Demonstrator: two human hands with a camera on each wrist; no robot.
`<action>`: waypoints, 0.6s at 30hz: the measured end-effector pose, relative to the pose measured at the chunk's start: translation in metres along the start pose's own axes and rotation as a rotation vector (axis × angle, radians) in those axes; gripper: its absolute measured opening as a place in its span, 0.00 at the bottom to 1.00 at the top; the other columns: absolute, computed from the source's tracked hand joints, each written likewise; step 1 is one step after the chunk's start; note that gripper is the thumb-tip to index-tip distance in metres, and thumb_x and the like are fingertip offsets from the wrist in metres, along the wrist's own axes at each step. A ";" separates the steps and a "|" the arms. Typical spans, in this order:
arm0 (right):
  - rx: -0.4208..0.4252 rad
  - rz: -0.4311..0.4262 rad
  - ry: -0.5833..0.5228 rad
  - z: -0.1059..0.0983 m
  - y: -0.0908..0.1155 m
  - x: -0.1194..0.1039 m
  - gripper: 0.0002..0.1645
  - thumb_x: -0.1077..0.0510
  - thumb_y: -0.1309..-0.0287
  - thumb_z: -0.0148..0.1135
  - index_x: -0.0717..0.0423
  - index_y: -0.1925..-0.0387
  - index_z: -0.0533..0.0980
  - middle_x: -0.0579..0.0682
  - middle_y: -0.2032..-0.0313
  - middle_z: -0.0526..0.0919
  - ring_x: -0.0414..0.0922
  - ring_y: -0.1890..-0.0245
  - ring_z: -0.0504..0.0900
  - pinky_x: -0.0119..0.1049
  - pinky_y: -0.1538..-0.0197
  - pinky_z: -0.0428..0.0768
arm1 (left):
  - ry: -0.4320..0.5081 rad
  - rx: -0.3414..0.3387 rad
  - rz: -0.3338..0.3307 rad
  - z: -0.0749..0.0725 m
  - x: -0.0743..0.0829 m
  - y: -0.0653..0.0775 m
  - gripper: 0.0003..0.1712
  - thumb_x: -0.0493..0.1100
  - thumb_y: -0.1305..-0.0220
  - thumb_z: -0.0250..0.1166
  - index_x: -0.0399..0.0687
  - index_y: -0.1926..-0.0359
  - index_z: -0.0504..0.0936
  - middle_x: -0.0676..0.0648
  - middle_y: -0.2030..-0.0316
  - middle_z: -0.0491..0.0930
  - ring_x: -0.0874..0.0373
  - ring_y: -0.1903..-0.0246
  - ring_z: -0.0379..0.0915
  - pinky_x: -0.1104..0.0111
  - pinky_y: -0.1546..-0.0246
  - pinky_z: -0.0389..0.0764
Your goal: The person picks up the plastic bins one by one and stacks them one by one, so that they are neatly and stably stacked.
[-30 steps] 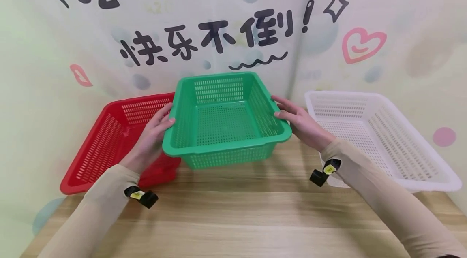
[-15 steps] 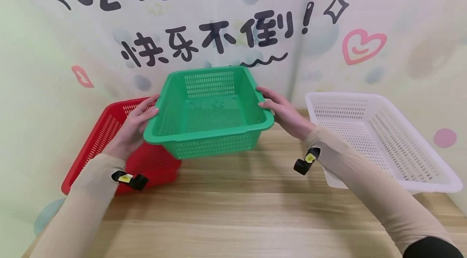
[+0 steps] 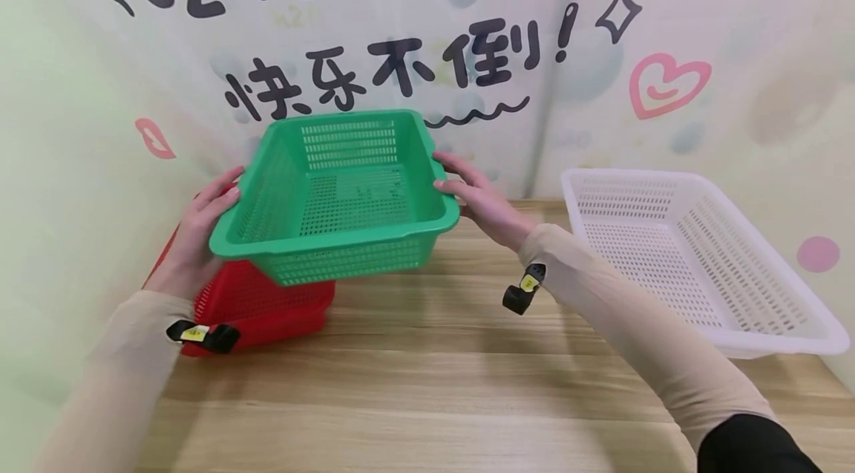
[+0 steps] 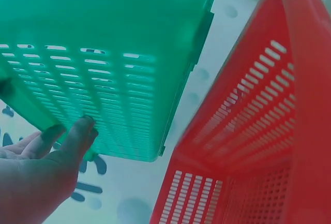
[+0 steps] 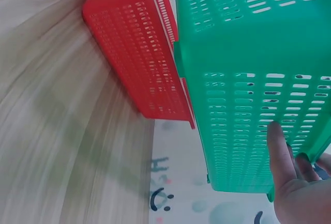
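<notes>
A green plastic basket (image 3: 347, 259) with slotted walls is held up in the air between both hands, its open top tilted toward the head camera. My left hand (image 3: 190, 235) grips its left rim. On the opposite rim, my right hand (image 3: 484, 200) holds it the same way. Both wrist views show fingers of the left hand (image 4: 44, 175) and right hand (image 5: 300, 195) lying against the outer side walls. A red basket (image 3: 267, 310) sits low at the left, partly covered by the green one and the left hand.
At the right, a white slotted basket (image 3: 741, 254) stands on the wooden table (image 3: 427, 399), partly behind the right forearm. A cloth backdrop (image 3: 508, 139) with black lettering hangs close behind the baskets.
Both hands have carried the green basket leftward and slightly up, so it now overlaps more of the red basket. The red and white baskets have stayed in place.
</notes>
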State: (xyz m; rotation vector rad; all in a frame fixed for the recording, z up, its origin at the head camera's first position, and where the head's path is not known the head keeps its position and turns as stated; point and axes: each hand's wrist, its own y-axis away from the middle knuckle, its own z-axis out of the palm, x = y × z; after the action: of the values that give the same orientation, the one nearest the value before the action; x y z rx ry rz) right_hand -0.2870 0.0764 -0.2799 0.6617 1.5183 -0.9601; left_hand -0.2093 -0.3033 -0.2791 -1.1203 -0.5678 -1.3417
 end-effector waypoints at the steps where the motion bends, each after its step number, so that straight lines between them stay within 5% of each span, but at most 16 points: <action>1: -0.007 -0.002 0.000 0.002 -0.001 0.001 0.36 0.59 0.34 0.51 0.55 0.26 0.54 0.53 0.32 0.57 0.51 0.42 0.69 0.50 0.45 0.75 | 0.011 0.003 0.010 -0.002 0.001 0.001 0.21 0.36 0.26 0.49 0.45 0.36 0.70 0.46 0.53 0.78 0.56 0.61 0.81 0.69 0.62 0.83; 10: -0.079 -0.001 0.011 0.027 -0.011 0.011 0.38 0.59 0.33 0.52 0.51 0.25 0.52 0.50 0.30 0.56 0.51 0.39 0.70 0.51 0.43 0.74 | 0.065 0.012 0.037 -0.024 0.014 0.015 0.21 0.32 0.25 0.43 0.43 0.39 0.75 0.44 0.57 0.82 0.53 0.65 0.83 0.68 0.68 0.84; 18: -0.145 0.010 0.003 0.052 -0.018 0.015 0.41 0.60 0.33 0.52 0.49 0.24 0.48 0.52 0.30 0.56 0.52 0.41 0.72 0.49 0.45 0.77 | 0.042 0.114 0.006 -0.045 0.031 0.027 0.21 0.33 0.26 0.45 0.48 0.40 0.79 0.47 0.54 0.83 0.55 0.62 0.83 0.68 0.65 0.83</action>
State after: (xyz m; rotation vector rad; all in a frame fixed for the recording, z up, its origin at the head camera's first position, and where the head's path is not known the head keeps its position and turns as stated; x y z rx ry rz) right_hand -0.2783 0.0210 -0.2911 0.5662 1.5692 -0.8333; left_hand -0.1894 -0.3611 -0.2789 -0.9984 -0.6027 -1.3080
